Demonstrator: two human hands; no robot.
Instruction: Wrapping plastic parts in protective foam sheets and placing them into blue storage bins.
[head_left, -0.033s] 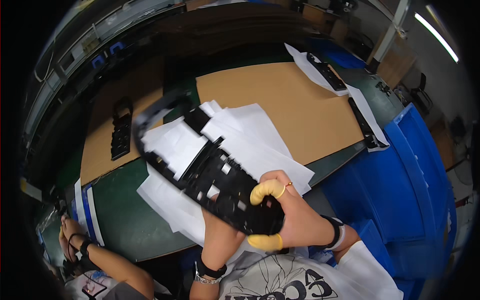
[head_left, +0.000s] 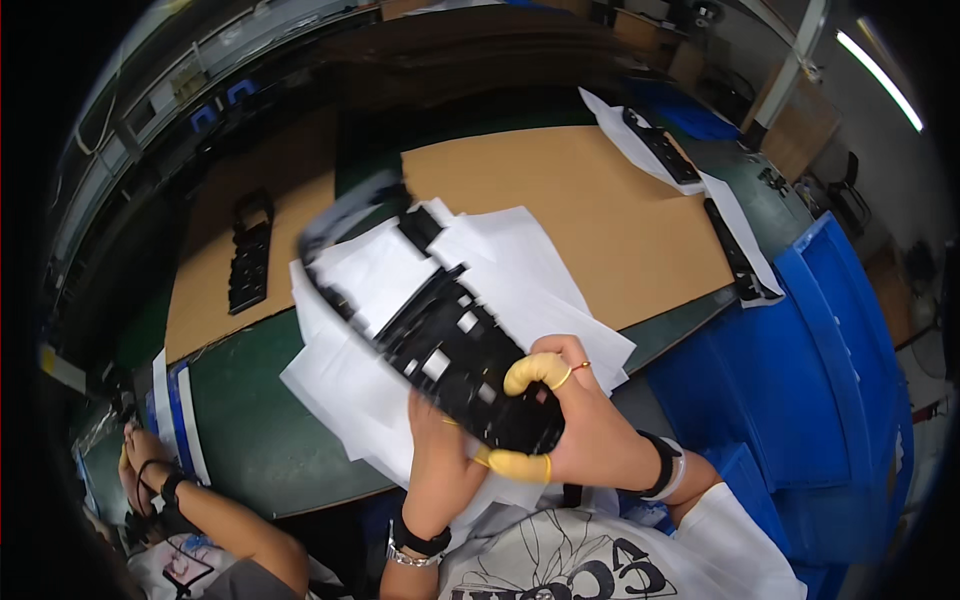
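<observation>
**Black housing held at center frame, its far end a blur**

At the center of the frame, you hold a black plastic housing (head_left: 450, 340) aslant over loose white sheets (head_left: 520, 270), its looped end toward the upper left. Motion blur softens that loop, and whether any edge touches the paper cannot be told. Your right hand (head_left: 600, 430) clasps the lower end, yellow finger cots (head_left: 540, 370) showing on the housing's face and at its lower edge. Your left hand (head_left: 440, 470) meets the near side; its fingertips are hidden behind the housing, so how firmly they close cannot be told.

At left, a second black housing (head_left: 250, 265) lies in dim light on a cardboard sheet (head_left: 200, 290). A wider cardboard panel (head_left: 600, 220) sits right of center, partly covered by the sheets. Toward the upper right, two narrow black parts (head_left: 660, 148) (head_left: 733, 250) lie on white paper, their details too small to read. Blue bins (head_left: 740, 370) fill the right side. At lower left, a co-worker's forearm (head_left: 235, 525) shows, the body cut off by the frame's edge.
</observation>
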